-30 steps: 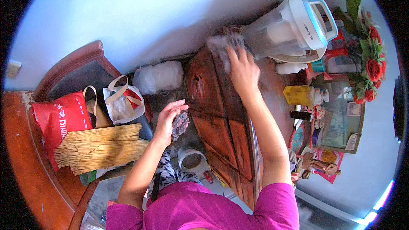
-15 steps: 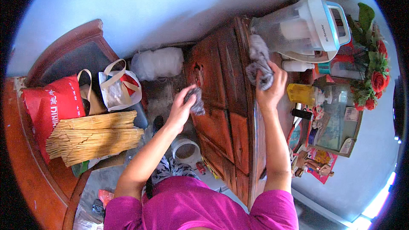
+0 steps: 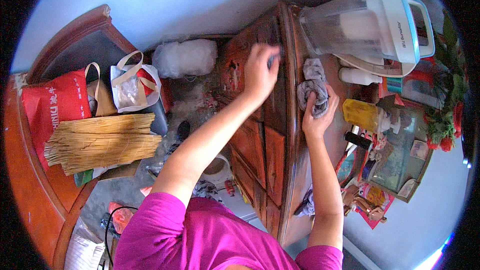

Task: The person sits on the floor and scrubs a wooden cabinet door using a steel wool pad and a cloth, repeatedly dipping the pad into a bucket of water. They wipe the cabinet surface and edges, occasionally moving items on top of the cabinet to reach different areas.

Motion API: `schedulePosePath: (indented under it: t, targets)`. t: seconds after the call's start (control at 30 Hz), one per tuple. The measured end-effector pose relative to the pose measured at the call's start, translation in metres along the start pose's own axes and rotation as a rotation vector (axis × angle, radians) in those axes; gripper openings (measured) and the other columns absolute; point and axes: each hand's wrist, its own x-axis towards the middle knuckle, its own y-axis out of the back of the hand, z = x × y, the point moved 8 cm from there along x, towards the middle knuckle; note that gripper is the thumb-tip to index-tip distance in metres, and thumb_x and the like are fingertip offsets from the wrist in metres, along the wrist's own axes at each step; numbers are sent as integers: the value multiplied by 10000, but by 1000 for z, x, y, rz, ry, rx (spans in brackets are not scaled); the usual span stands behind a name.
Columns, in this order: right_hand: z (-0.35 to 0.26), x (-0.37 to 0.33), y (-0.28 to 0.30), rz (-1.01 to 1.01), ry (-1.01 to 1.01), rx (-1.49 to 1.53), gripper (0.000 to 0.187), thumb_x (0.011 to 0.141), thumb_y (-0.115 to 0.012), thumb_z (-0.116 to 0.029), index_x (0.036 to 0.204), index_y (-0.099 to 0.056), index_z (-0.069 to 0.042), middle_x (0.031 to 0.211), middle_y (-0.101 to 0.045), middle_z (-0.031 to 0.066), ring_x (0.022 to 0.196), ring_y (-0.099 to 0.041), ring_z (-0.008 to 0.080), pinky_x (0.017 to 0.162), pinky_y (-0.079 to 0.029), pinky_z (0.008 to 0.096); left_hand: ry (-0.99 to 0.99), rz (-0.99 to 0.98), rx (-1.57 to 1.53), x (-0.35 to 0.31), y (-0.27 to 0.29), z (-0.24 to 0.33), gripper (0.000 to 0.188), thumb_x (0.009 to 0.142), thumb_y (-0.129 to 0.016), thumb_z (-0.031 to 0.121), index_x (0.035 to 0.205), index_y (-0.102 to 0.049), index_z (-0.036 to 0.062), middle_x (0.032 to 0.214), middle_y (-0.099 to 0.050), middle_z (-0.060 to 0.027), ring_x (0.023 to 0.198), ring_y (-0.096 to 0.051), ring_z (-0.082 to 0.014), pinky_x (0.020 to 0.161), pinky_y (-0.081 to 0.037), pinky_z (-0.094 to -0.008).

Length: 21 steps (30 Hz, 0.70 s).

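My left hand (image 3: 260,72) is closed at the upper front of a dark red-brown wooden cabinet (image 3: 274,152). Fingers hide most of the small, crumpled dark grey cloth in it; only a dark bit shows by the fingertips. On the cabinet's top, my right hand (image 3: 320,115) grips a bunched grey rag (image 3: 314,72) that lies against the surface. Just beyond the rag rests a clear-bodied appliance jug (image 3: 350,22) with a white and light-blue handle end. A white bottle (image 3: 358,76) and a yellow bottle (image 3: 360,115) stand to the right of the rag.
Red flowers (image 3: 442,142), a framed glass panel (image 3: 400,157) and small figurines fill the right side. Leftward, a chair (image 3: 95,25) carries a red bag (image 3: 55,100), a white bag and a bundle of straw-coloured sticks (image 3: 102,142). A white bucket (image 3: 217,165) stands low beside the cabinet.
My left hand has moved up and right from beside the cabinet to its upper front edge. My right hand and the rag have shifted slightly down in the picture.
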Motion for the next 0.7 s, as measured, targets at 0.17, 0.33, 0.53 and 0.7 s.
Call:
schedulePosePath:
  t: [0.17,0.33,0.53,0.7]
  targets:
    - [2,2,-1,-10,12,9,387,911,-706,-162,1251,-578,-27,1157,-612,204,1038,-571,425,911,-480,497,-13,23,4,-3,-6,4,229,836,-676,-48,1038,-637,54,1093,-600,-150,1066,-630,-351,904,-527,-432]
    - [-3,6,-6,-31,-8,55,403,914,-705,-185,1268,-571,-49,1166,-603,205,1049,-572,430,913,-480,500,-15,237,111,99,-7,-16,170,897,-656,-9,1053,-629,54,1068,-581,-177,992,-611,-376,861,-506,-444]
    - [5,3,-4,-44,-39,9,428,913,-707,-208,1293,-559,-75,1172,-589,204,1075,-574,441,920,-482,509,24,-31,23,-37,-5,11,199,894,-653,-53,1048,-627,70,1109,-599,-124,1018,-640,-259,897,-553,-400]
    - [6,6,-5,-64,-31,16,434,923,-693,-228,1303,-548,-77,1162,-582,205,1068,-572,444,910,-484,513,60,101,3,13,-16,-5,178,879,-669,-39,1011,-643,79,1107,-597,-116,1068,-611,-280,928,-512,-415]
